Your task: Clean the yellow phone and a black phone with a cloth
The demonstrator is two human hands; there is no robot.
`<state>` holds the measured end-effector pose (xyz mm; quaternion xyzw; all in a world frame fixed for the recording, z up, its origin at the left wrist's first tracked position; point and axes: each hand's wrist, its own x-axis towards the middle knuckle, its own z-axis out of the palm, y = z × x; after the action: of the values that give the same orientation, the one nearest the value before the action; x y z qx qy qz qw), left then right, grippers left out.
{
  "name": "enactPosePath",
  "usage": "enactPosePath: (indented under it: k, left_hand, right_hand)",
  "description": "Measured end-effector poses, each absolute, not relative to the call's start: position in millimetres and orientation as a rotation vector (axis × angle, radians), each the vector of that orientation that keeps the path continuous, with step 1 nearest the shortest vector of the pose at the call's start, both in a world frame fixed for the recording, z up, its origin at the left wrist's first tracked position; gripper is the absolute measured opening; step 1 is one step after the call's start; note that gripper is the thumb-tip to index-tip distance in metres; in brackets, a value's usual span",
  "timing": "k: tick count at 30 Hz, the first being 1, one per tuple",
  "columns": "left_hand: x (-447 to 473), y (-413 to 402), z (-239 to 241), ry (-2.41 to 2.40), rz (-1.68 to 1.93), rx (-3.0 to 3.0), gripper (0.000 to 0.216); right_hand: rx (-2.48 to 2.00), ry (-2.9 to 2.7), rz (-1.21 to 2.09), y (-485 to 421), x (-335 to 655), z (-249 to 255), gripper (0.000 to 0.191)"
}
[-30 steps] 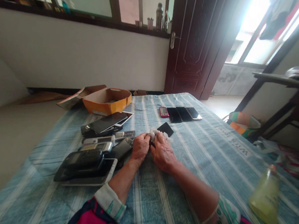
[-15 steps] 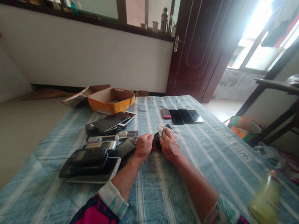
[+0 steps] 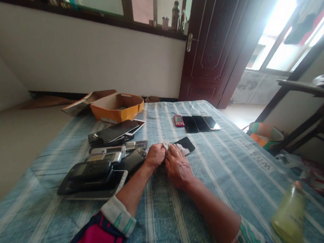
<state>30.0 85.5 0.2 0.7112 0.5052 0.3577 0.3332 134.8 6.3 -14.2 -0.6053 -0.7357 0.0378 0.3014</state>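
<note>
Fingers (image 3: 173, 153), right hand (image 3: 178, 170): pressed together over white tissue (image 3: 184, 150). Left hand (image 3: 155, 156): fingers curled; whether they pinch tissue or phone (image 3: 187, 143) cannot be told. Striped cover (image 3: 203, 234), spread beneath both hands. Box (image 3: 117, 115), orange, open, far left. Bottle (image 3: 290, 216), yellow liquid, near right. Phone, black, at the fingertips, partly under tissue. Pink phone (image 3: 178, 120), farther off, beside three larger phones (image 3: 200, 124).

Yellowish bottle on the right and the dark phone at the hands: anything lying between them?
Only bare striped cloth between the dark phone and the yellowish bottle; the head view shows that stretch.
</note>
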Motion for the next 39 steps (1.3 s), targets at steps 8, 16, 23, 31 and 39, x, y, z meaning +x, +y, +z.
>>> enactPosePath:
  k: [8, 16, 23, 31, 39]
  left_hand:
    - [37.3, 75.0, 2.3, 1.459, 0.781, 2.137, 0.027]
    - [42.7, 62.6, 4.5, 1.536, 0.726, 2.257, 0.016]
    - [35.9, 59.0, 2.2, 1.489, 0.697, 2.320, 0.009]
    - [28.9, 48.1, 3.8, 1.376, 0.704, 2.373, 0.036]
    - [30.2, 43.1, 2.4, 1.532, 0.726, 2.387, 0.059]
  right_hand:
    - [-1.692, -1.851, 0.080, 27.5, 161.0, -16.6, 0.044]
    - [-1.807, -1.815, 0.117, 38.3, 174.1, -14.4, 0.037]
    - [-1.661, -1.945, 0.161, 23.1, 165.1, -18.9, 0.041]
    - [-1.415, -2.085, 0.171, 17.2, 169.2, -14.8, 0.034]
    - [-1.503, -2.023, 0.153, 26.8, 175.4, -14.8, 0.029]
